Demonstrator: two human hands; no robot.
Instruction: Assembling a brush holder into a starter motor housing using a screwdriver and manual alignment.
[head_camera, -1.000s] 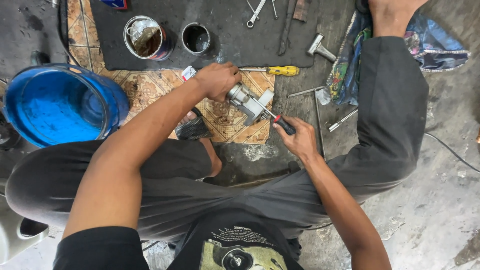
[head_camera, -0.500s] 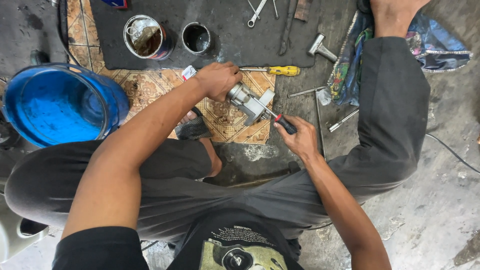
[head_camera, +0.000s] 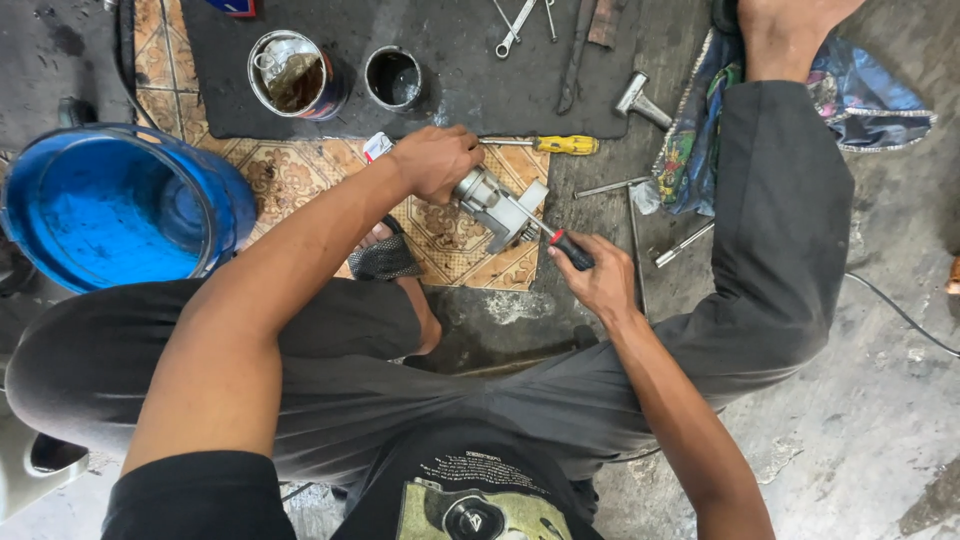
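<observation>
A person sits cross-legged on the floor. The right hand (head_camera: 598, 278) wraps its fingers tight around a red-and-black screwdriver (head_camera: 562, 246), tip pressed into a grey metal part (head_camera: 498, 203). The left hand (head_camera: 436, 160) clamps that part above a patterned tile (head_camera: 455, 235). If the tip slips, it may jab the left hand. Beyond lie a yellow screwdriver (head_camera: 545, 144), two tins (head_camera: 330, 78) and a blue bucket (head_camera: 110, 205).

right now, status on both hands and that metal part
Left hand gripping grey metal part over tiled floor. Right hand holds screwdriver, tip at part. Nothing blocking.
</observation>
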